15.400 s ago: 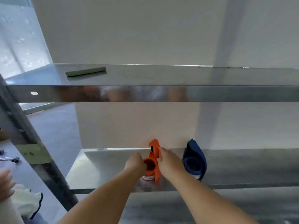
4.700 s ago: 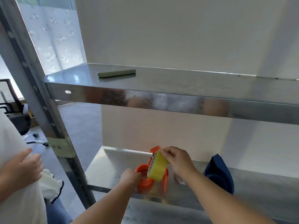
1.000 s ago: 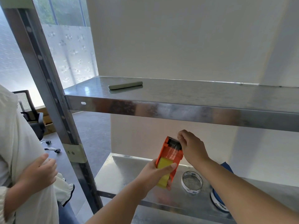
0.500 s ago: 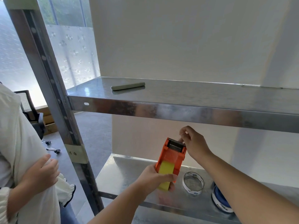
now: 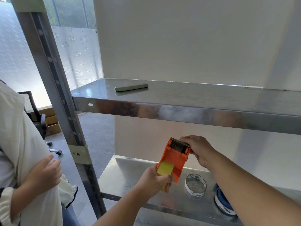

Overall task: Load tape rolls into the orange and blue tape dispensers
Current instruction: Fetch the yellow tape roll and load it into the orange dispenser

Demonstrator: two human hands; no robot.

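Observation:
My left hand (image 5: 154,181) grips the lower end of the orange tape dispenser (image 5: 174,158), held in the air above the lower steel shelf (image 5: 130,175). A yellow tape roll (image 5: 165,168) sits inside the dispenser. My right hand (image 5: 199,150) pinches at the dispenser's toothed metal blade end (image 5: 180,145); what is between its fingertips is hidden. An empty white tape ring (image 5: 195,185) lies flat on the shelf to the right. The blue dispenser (image 5: 223,203) lies beyond the ring, largely hidden by my right forearm.
The upper steel shelf (image 5: 195,111) juts out just above my hands, with a flat grey-green bar (image 5: 131,87) on it. A steel upright post (image 5: 65,121) stands at the left. Another person in a white top (image 5: 24,160) stands close on the left.
The orange dispenser stays raised in my left hand. My right hand's fingers have shifted from the near edge of the blade end to its far right side.

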